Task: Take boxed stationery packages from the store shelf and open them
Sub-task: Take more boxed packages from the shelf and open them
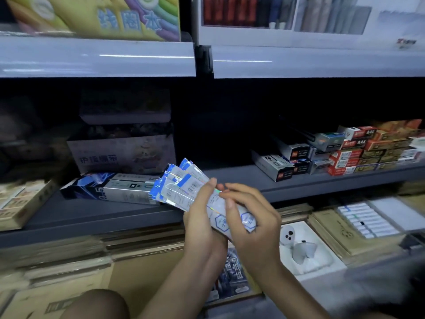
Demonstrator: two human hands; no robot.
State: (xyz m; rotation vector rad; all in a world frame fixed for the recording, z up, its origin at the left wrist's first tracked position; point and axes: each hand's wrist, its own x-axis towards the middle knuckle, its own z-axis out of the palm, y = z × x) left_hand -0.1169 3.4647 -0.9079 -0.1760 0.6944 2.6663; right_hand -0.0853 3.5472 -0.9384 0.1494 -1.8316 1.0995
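Dim store, grey shelf (pixel 230 178), blue-silver box (pixel 108 188) near its front edge, red boxes (pixel 345 157) stacked at its right end, left hand (pixel 202 219) and right hand (pixel 251 226) grasping foil packets (pixel 181 191)

A stationery shop: grey metal display shelves (pixel 322 180) at mid frame carry stacked red and silver cardboard pen boxes (pixel 345 155), with colourful notebook packaging (pixel 103 17) at upper left.
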